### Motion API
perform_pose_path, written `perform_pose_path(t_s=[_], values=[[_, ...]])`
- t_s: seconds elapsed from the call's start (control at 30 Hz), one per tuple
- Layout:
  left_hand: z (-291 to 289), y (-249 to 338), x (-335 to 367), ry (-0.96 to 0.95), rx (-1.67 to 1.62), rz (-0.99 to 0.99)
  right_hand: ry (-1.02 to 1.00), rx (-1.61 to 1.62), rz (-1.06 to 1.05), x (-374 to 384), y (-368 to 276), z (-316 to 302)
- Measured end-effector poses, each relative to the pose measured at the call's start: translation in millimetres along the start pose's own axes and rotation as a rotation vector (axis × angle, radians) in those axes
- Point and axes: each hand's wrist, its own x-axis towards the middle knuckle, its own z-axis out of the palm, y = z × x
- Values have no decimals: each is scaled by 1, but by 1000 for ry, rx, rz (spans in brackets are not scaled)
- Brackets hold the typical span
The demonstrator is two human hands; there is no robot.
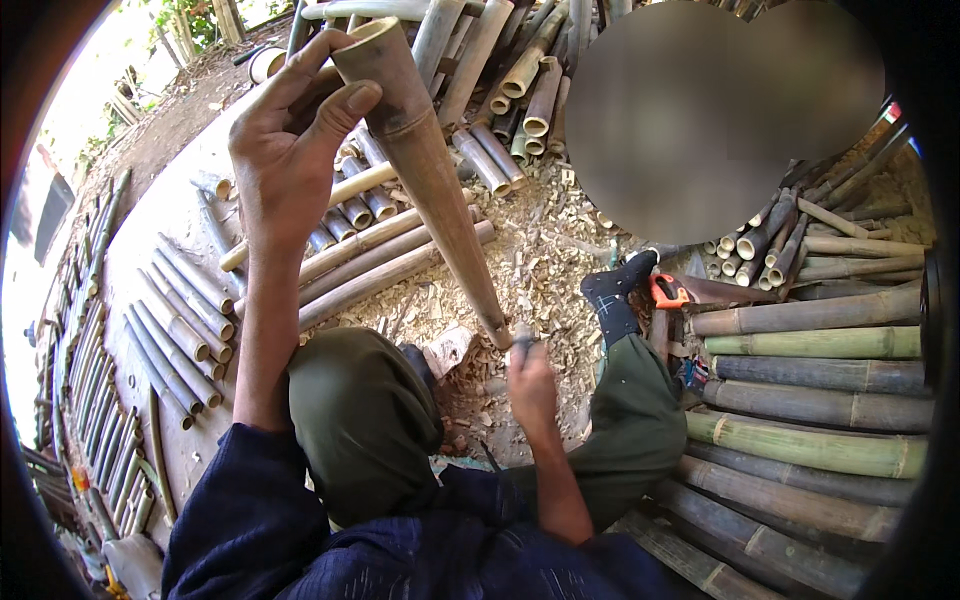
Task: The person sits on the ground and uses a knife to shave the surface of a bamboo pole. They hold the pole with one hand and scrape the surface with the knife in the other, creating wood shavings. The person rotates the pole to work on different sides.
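Observation:
My left hand [285,150] is raised, thumb and fingers closed round the upper open end of a long brown bamboo tube [425,170]. The tube slants down to the right, its lower end between my legs near a pale wooden block [450,348]. Beside that lower end, my right hand [532,385] is closed, thumb uppermost. Something small and dark shows at the top of its grip; blur hides what it is.
Wood chips [545,270] cover the ground ahead. Cut bamboo tubes [180,330] lie in rows at left. Thick bamboo poles [800,400] line the right side, with an orange-handled saw [668,292] near my foot. More bamboo [540,100] is piled ahead. A large round patch is blurred.

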Motion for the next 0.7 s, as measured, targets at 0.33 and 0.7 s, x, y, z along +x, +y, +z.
perform_pose_path(t_s=[0.33,0.7], values=[[-20,-13,2,9,43,-29,167,247,-262,10,-94,-93],[-32,-1,13,-42,-315,34,56,106,-83,-2,38,-17]])
